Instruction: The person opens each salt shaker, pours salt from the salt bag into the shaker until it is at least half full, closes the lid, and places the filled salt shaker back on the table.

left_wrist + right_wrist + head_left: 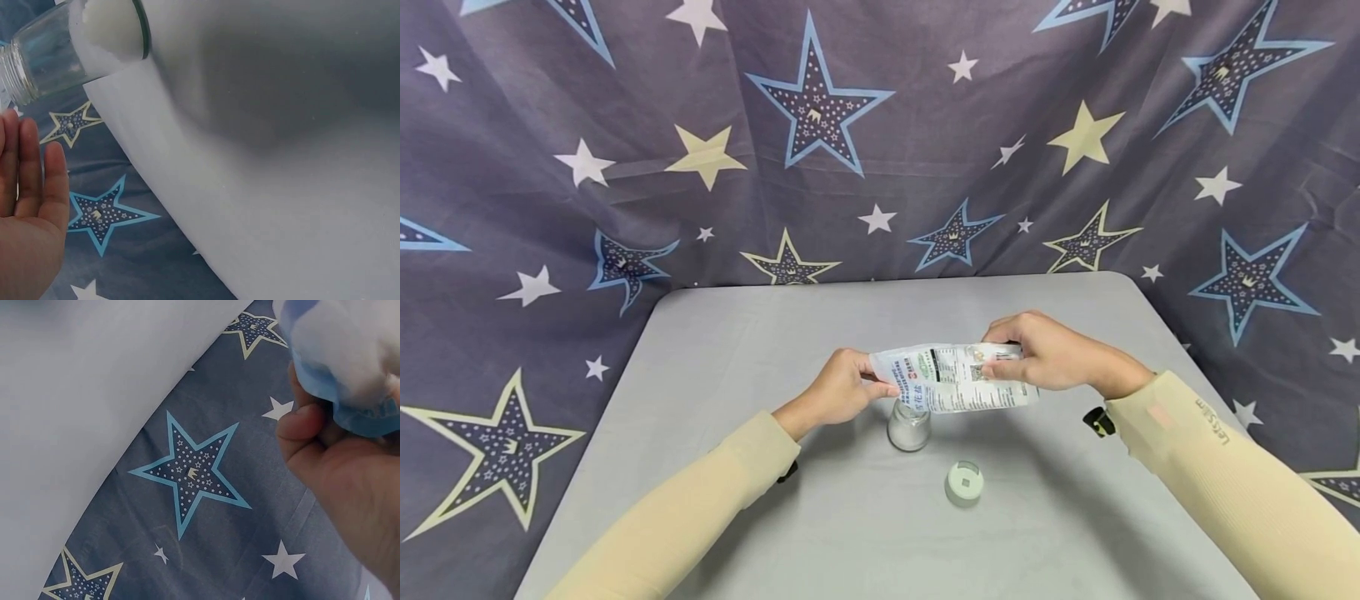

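Glass jar upright on table. Granular fill in bottom of jar. Salt packet above jar, left end over jar mouth, rest extending right. Left hand at packet, left of jar; right hand at packet, right of jar. Lid on table, in front of jar and to its right, apart. Curtain behind jar, beyond table.
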Motion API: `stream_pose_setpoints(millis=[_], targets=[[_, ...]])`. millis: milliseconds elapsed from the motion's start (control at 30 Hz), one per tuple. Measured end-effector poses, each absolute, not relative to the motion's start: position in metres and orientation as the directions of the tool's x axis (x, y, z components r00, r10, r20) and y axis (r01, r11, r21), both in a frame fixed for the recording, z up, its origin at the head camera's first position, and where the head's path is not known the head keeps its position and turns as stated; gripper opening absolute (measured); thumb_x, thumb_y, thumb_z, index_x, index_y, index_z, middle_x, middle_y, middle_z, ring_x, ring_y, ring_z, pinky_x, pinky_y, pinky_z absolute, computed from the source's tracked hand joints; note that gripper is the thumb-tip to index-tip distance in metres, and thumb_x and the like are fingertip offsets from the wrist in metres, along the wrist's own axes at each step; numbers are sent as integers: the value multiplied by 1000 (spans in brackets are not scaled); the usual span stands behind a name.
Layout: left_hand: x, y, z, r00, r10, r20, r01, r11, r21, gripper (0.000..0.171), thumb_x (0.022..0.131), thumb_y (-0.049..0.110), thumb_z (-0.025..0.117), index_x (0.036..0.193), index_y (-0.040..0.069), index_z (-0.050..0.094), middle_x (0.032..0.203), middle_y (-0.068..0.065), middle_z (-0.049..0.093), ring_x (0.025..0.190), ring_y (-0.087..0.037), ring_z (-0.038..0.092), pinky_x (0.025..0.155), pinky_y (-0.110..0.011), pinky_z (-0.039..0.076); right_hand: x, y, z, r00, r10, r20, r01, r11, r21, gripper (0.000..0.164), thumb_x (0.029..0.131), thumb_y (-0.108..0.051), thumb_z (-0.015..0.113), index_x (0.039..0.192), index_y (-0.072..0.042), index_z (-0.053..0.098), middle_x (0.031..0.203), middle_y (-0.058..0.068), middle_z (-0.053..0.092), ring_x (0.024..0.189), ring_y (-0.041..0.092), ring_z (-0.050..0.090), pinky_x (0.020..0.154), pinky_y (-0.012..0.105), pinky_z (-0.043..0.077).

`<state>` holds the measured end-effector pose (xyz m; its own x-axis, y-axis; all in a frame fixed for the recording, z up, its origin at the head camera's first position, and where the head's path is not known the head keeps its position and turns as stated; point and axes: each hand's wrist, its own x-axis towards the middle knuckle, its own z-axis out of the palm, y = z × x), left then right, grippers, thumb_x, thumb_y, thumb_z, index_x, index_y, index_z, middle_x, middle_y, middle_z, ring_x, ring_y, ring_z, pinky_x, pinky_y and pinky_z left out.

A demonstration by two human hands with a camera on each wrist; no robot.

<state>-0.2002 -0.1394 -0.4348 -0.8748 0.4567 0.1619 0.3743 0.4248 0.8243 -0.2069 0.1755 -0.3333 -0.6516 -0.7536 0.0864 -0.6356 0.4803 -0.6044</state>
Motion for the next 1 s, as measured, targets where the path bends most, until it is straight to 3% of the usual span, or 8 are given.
stream_pose_setpoints(millis=[600, 1000], targets=[[-200, -140, -438, -875, 455, 162, 372, 422, 827, 5, 83, 9, 86, 86, 8, 81, 83, 1, 77, 80, -10, 72, 73, -27, 60, -205, 172, -329, -682, -730, 53, -618, 536, -575, 7, 88, -16, 79, 92, -11, 77, 84, -10, 69, 71, 10, 62, 62, 26, 51], [-200, -140, -438, -879, 448, 161, 366, 420, 831, 5, 83, 9, 86, 85, 7, 81, 83, 0, 77, 79, -10, 72, 74, -28, 60, -204, 172, -327, -690, -722, 54, -616, 546, -568, 6, 87, -15, 80, 92, -13, 77, 84, -10, 69, 71, 10, 62, 63, 27, 51]])
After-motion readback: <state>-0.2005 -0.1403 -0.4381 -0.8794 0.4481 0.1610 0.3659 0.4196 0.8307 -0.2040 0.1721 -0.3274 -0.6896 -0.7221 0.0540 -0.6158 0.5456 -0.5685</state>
